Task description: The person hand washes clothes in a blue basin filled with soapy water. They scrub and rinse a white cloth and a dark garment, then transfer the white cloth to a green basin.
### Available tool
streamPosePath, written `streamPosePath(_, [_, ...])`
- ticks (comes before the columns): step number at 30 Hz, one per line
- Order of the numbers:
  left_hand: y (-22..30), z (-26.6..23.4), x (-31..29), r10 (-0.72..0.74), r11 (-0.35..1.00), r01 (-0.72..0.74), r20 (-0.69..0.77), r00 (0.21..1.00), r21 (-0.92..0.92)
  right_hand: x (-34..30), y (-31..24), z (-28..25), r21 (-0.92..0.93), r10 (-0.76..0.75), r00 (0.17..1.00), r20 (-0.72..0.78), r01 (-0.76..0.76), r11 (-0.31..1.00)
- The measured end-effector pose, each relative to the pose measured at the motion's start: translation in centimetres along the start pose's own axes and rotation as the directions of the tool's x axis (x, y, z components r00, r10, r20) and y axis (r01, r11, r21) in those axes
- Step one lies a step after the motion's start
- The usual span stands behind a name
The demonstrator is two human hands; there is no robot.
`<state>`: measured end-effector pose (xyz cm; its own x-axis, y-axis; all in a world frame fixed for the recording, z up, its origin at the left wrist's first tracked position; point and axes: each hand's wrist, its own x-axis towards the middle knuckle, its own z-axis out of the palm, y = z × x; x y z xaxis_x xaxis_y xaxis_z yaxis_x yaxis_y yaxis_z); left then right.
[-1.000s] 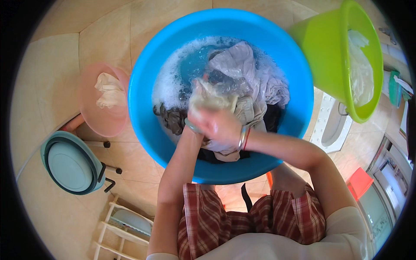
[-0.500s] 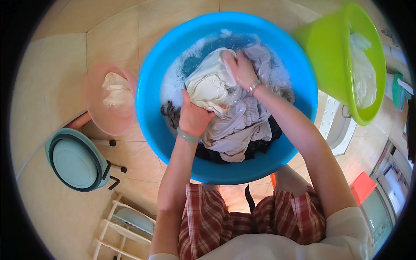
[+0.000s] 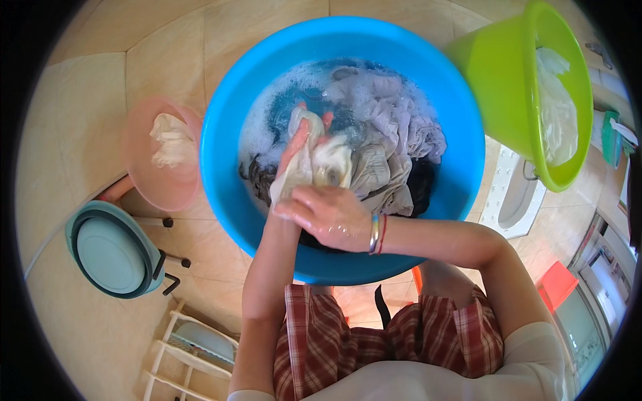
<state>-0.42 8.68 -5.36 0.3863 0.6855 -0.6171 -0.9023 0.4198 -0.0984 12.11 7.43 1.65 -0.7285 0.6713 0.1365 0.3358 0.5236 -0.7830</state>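
A large blue washtub [image 3: 227, 200] holds sudsy water and soaking clothes. My left hand [image 3: 294, 144] is over the water, a wet white garment [image 3: 302, 167] draped across its palm and between thumb and fingers; only some fingertips and the hand's outer edge show. At my left wrist, my right hand [image 3: 331, 217] is closed on the garment's near end, knuckles up. A bunched cream part of the garment hangs between the two hands. Greyish-white clothes [image 3: 384, 107] lie in the suds to the right, with dark clothes [image 3: 422, 187] beneath them.
Left of the tub stands a pink basin [image 3: 150, 177] with a white cloth [image 3: 172, 140] inside. Nearer is a teal folding tub [image 3: 110, 254], then a cream rack [image 3: 167, 351]. To the right are a tilted lime-green bucket [image 3: 485, 83] holding white plastic and a white squat toilet [image 3: 515, 200].
The white garment has been lifted from the pile and laid over my left hand. My right hand has come from the far side of the tub back to my left wrist.
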Motion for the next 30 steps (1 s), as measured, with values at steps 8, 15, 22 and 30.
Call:
streamPosePath(8, [-2.4, -2.2, -0.2, 0.322, 0.942, -0.316, -0.042, 0.946, 0.115, 5.1, 0.8, 0.9, -0.151, -0.092, 0.963, -0.253, 0.055, 0.987])
streamPosePath(15, [-3.1, 0.8, -0.4, 0.372, 0.924, -0.341, -0.195, 0.907, 0.175, 6.0, 4.8, 2.0, -0.018, 0.052, 0.976, -0.209, -0.057, 0.998])
streamPosePath(22, [1.2, -1.6, 0.9, 0.479, 0.849, -0.387, -0.215, 0.851, 0.361, 2.8, 14.0, 1.6, 0.266, 0.654, 0.739, -0.164, -0.605, 0.75])
streamPosePath(30, [0.9, -2.6, 1.9, 0.477, 0.837, -0.371, -0.204, 0.855, 0.403, 1.7, 15.3, 2.5, 0.017, 0.47, 0.849, -0.242, -0.48, 0.877])
